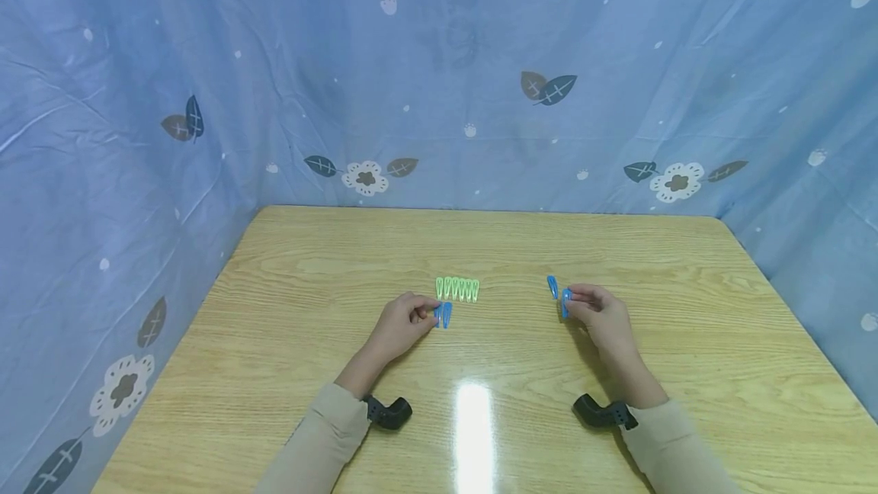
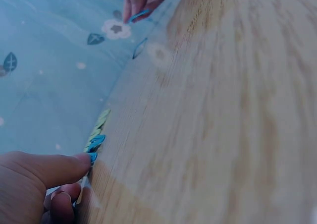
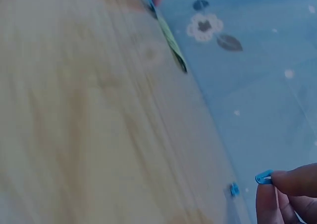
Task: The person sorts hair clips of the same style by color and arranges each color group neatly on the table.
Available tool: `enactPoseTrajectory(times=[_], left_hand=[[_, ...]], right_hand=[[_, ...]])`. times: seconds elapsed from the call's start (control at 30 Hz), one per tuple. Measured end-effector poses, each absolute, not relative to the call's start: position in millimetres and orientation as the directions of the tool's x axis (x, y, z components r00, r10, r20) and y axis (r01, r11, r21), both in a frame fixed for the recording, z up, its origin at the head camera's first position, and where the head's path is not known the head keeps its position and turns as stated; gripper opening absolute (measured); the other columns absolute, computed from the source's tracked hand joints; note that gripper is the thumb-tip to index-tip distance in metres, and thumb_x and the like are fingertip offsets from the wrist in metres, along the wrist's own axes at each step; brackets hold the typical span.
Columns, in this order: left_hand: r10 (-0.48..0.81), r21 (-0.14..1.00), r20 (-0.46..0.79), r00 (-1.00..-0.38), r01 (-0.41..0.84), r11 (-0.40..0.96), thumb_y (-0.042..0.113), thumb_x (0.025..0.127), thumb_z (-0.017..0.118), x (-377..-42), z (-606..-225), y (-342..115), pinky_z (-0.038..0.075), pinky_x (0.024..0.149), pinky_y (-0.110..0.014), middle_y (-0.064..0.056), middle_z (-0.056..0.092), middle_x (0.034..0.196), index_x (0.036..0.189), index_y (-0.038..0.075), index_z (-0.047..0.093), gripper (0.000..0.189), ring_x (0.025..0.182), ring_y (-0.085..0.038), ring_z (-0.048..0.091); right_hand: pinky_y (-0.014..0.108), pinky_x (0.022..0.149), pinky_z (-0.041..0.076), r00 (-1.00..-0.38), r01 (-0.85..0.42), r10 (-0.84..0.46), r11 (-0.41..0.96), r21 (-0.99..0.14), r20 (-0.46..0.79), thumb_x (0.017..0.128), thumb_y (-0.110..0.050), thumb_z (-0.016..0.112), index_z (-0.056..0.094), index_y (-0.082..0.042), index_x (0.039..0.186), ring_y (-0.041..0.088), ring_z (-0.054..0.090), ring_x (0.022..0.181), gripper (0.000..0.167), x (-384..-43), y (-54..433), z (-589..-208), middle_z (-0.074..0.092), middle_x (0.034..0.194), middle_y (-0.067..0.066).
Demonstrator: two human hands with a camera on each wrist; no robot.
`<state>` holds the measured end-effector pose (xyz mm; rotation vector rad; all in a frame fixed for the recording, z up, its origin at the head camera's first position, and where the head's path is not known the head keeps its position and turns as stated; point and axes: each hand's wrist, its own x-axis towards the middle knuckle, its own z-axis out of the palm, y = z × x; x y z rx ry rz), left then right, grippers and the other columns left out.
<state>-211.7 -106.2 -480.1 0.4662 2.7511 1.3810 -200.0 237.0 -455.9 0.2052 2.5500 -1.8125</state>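
Note:
Just below a row of green snap hair clips (image 1: 457, 290), my left hand (image 1: 406, 322) pinches a blue hair clip (image 2: 93, 157) between thumb and fingers, at the table surface. A second blue hair clip (image 1: 447, 315) lies right beside it, under the green row. Over to the right, my right hand (image 1: 604, 317) holds another blue hair clip (image 3: 264, 177) by its end between thumb and forefinger, raised over the table. One more blue hair clip (image 1: 552, 287) lies on the table slightly beyond and left of that hand.
The wooden table (image 1: 329, 250) reaches back to a blue patterned curtain (image 1: 439, 97), which also hangs along both sides. Black wrist mounts (image 1: 389, 412) sit on both forearms. A bright reflection shines on the near middle of the tabletop.

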Motion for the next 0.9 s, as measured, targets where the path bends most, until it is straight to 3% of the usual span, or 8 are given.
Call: enactPoseTrajectory(times=[0.9], left_hand=[[0.276,0.776,0.108,-0.955,0.255,0.577,0.012,0.086,0.072,-212.2,-479.3,-105.7,0.04,0.056,-0.021,0.004,0.052,0.079,0.11,0.008,0.071,0.024,0.064,-0.01,0.045]], right_hand=[[0.019,0.071,0.051,-0.995,0.062,-0.064,0.226,-0.972,-0.078,0.088,-0.002,0.064,0.061,0.007,0.115,0.016,0.06,0.088,0.029,-207.5,143.6,-457.3,0.062,0.105,0.019]])
